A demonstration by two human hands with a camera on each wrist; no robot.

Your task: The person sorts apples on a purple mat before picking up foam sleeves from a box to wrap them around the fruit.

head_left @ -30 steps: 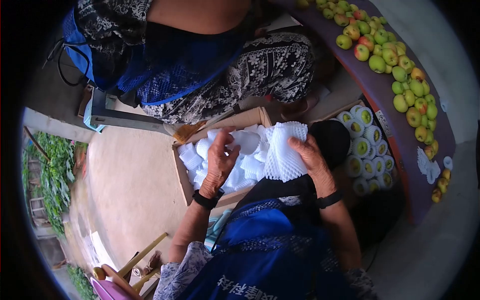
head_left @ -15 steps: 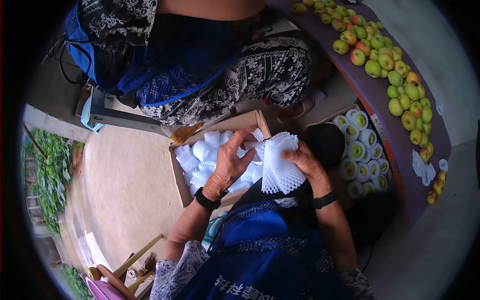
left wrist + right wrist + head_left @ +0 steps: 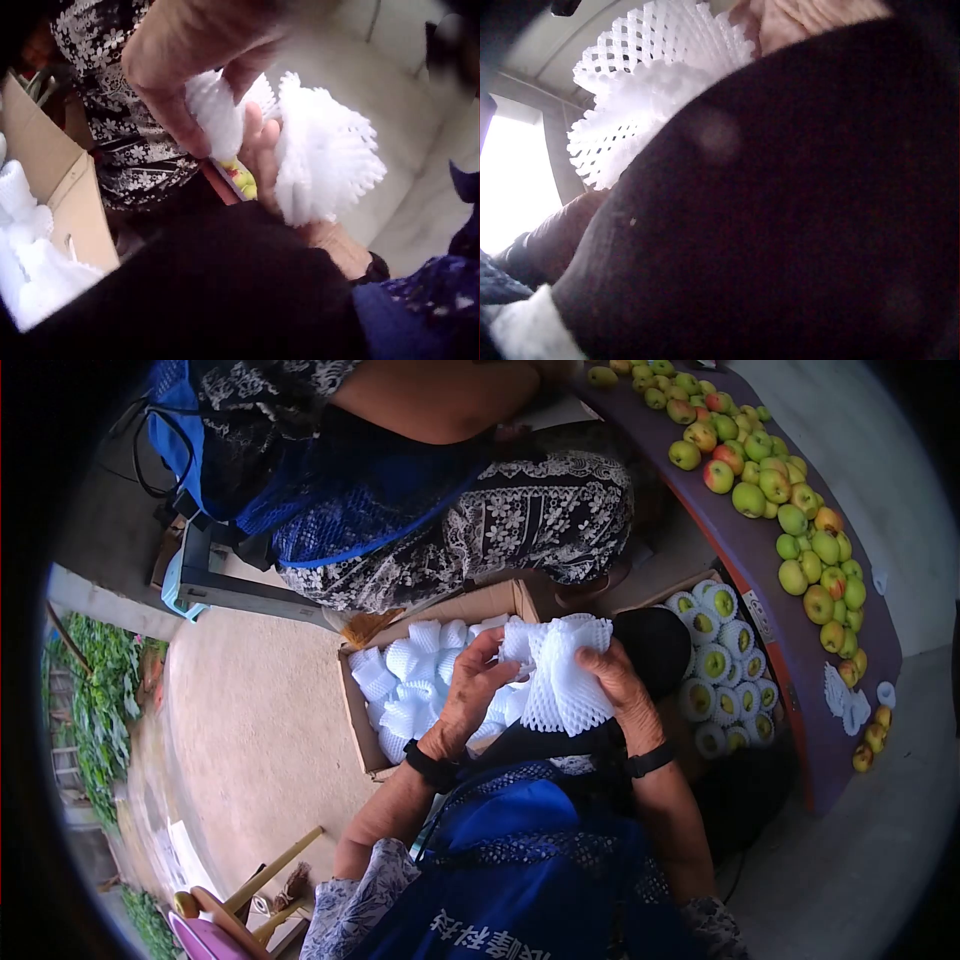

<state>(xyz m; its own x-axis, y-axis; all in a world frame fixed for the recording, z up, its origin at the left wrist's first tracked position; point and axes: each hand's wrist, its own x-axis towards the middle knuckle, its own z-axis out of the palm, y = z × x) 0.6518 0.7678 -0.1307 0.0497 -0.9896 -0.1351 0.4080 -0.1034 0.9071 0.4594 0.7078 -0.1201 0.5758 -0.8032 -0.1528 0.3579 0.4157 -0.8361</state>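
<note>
In the head view my right hand grips a bunched white foam fruit net, its thumb across the front and its mesh edge flaring downward. From the left, my left hand pinches a smaller piece of white foam net that overlaps the upper part of the bunch. The left wrist view shows that piece between thumb and fingers, with the flared net lying over the right palm. Open mesh of the flared net fills the upper part of the right wrist view; dark cloth covers most of the rest.
A cardboard box full of white foam nets stands before my lap. Netted apples fill a box to the right. Loose apples lie along a purple-topped table. Another person in patterned trousers sits opposite.
My left hand has come from over the box toward the right hand and now pinches foam net beside it. The right hand stays near the same spot, still gripping the net.
</note>
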